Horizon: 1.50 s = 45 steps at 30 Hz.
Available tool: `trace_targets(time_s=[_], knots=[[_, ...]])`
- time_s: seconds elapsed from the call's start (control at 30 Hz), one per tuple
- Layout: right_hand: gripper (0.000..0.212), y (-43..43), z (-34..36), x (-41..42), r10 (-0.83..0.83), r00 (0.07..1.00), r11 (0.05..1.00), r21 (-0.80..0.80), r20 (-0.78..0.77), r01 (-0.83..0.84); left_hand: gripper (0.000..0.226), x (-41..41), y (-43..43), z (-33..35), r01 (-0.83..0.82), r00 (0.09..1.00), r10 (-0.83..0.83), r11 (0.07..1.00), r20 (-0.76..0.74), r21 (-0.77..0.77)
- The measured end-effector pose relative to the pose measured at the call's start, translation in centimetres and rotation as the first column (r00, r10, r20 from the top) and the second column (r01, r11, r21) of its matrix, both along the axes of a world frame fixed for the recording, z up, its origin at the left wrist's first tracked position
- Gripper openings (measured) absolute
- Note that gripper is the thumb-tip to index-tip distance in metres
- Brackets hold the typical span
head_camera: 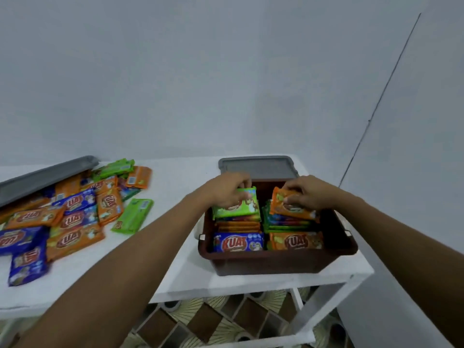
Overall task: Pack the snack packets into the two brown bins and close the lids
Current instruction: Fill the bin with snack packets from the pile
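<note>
Green packet [242,207] pinched in left hand [226,189] fingers, orange packet [291,210] pinched in right hand [310,193] fingers.

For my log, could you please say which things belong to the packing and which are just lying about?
Job: brown bin, green packet in left hand, orange packet in right hand, loose packets, rear grey lid, left grey lid.
Idle: white table, patterned floor.

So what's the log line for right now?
left hand: holds green packet | right hand: holds orange packet | both over brown bin | lid: off
</note>
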State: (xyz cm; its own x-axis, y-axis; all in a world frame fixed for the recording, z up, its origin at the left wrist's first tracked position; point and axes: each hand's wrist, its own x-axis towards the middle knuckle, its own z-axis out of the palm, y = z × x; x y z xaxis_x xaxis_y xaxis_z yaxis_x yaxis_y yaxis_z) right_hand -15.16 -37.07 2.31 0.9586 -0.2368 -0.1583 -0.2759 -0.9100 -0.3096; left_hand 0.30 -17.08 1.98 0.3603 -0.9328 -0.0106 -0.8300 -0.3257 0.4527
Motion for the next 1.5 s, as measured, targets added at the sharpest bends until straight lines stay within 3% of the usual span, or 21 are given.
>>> trace_targets(time_s=[0.1, 0.23, 0.3, 0.4, 0.47, 0.53, 0.67, 0.97, 1.1, 1.3, 1.5], knots=[[0.035, -0.4, -1.1, -0.1, 0.030, 0.993, 0.999, -0.026, 0.111, -0.028, 0.014, -0.3, -1.2, -1.7, -0.037, 0.999, 0.036, 0.999, 0.039, 0.023], [0.040, -0.7, -2.7, -0.8, 0.054, 0.963, 0.988, -0.151, 0.265, -0.013, 0.029, -0.6, -1.3, -2.9, -0.047, 0.942, 0.037, 0.999, 0.333, 0.024], [0.035, -0.8, -3.0, -0.8, 0.027, 0.935, 0.994, -0.112, 0.353, 0.014, 0.029, -0.7, -1.2, -3.1, -0.037, 0.902, 0.052, 0.998, 0.429, -0.044], [0.027, -1.1, -3.1, -0.7, -0.002, 0.935, 1.000, -0.023, 0.355, 0.011, 0.025, -0.5, -0.7, -3.2, -0.039, 0.953, 0.077, 0.990, 0.292, -0.134], [0.026, -1.2, -3.2, -0.6, 0.053, 0.951, 0.998, -0.044, 0.304, -0.042, 0.024, -0.3, -0.7, -3.1, -0.033, 0.988, 0.051, 0.992, 0.143, -0.122], [0.032, -1.3, -3.1, -0.5, 0.095, 0.958, 0.994, -0.082, 0.272, -0.076, 0.033, -0.3, -0.8, -3.0, -0.016, 0.995, 0.023, 0.997, 0.095, -0.078], [0.044, -1.6, -3.1, -0.3, 0.136, 0.965, 0.986, -0.127, 0.223, -0.110, 0.047, -0.2, -1.0, -3.2, -0.004, 0.989, 0.004, 1.000, 0.151, 0.000], [0.034, -1.5, -3.2, 0.0, 0.186, 0.960, 0.972, -0.184, 0.210, -0.148, 0.046, -0.5, -1.4, -3.1, -0.027, 0.947, 0.022, 1.000, 0.322, 0.011], [0.026, -0.9, -2.1, 0.4, 0.146, 0.963, 0.988, -0.083, 0.227, -0.130, 0.043, 0.6, 0.5, -1.3, 0.001, 0.983, -0.003, 1.000, 0.186, 0.009], [0.022, 4.6, -0.4, 4.7, 0.112, 0.919, 0.990, 0.033, 0.377, -0.134, 0.020, 5.2, 10.6, -1.3, -0.251, 0.958, 0.283, 0.896, 0.035, -0.367], [0.015, 13.7, 0.4, 11.9, 0.190, 0.889, 0.972, 0.048, 0.417, -0.230, 0.011, 9.5, 22.6, -3.0, -0.472, 0.870, 0.494, 0.821, -0.017, -0.321]])
